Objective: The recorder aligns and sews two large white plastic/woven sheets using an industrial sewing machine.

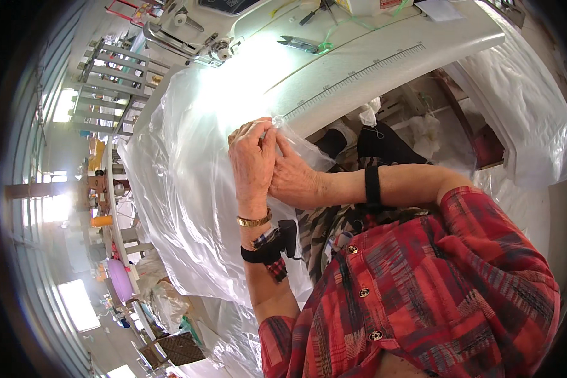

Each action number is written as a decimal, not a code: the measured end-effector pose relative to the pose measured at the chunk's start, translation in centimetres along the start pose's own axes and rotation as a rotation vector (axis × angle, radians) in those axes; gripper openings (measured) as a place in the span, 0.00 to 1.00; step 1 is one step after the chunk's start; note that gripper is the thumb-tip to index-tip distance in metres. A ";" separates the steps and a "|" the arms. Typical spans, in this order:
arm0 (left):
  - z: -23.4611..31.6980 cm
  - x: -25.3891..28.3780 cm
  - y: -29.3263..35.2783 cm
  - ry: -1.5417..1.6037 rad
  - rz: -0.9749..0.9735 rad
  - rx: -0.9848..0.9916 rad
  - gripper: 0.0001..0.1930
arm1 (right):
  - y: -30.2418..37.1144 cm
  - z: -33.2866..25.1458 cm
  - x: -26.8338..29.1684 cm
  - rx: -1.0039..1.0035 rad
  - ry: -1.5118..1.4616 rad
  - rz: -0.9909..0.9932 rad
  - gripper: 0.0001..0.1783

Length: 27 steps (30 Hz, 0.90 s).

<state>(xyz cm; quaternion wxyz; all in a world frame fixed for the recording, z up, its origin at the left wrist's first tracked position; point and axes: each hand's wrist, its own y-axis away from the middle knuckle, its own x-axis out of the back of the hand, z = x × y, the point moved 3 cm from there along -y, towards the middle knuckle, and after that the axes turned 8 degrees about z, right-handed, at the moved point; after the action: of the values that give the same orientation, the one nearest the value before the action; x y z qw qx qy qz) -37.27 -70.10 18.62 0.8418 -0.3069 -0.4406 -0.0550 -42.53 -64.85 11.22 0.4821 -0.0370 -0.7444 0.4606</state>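
A large sheet of thin translucent plastic (189, 208) drapes over the table edge and across my lap. My left hand (252, 154), with a gold watch at the wrist, has its fingers bent down and pressed together on the sheet's edge. Right against it, my right hand (295, 179) pinches the same edge, its fingers partly hidden behind the left. Both hands are just in front of the sewing machine's bright lamp glow. Beyond them, the machine's needle area (220, 50) is partly washed out by the light.
Thread snips (299, 44) lie on the white machine table (359, 57), which has a ruler scale (353, 72) along its front. More clear plastic (523, 107) hangs at the right end. A grey slatted rack (110, 85) stands at the left, and a purple round object (120, 279) lies lower down.
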 end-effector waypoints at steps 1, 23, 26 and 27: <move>0.1 0.0 0.0 -0.031 0.004 -0.020 0.07 | -0.1 -0.1 -0.1 -0.006 0.004 0.000 0.26; -1.4 -1.9 2.4 -0.173 0.182 -0.408 0.08 | 8.4 5.7 4.5 -0.755 -0.893 -0.370 0.14; -1.7 -1.9 2.6 -0.162 0.173 -0.396 0.08 | 9.4 8.2 3.2 -1.130 -1.003 -0.002 0.17; -1.6 -1.9 2.6 -0.161 0.177 -0.397 0.08 | 9.6 8.6 2.9 -1.138 -0.990 0.079 0.18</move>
<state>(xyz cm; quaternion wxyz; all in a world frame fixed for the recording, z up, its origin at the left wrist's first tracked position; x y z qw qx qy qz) -36.36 -69.28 15.24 0.7285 -0.5075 -0.4582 -0.0417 -54.22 -63.52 5.34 -0.0188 -0.0955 -0.9951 -0.0150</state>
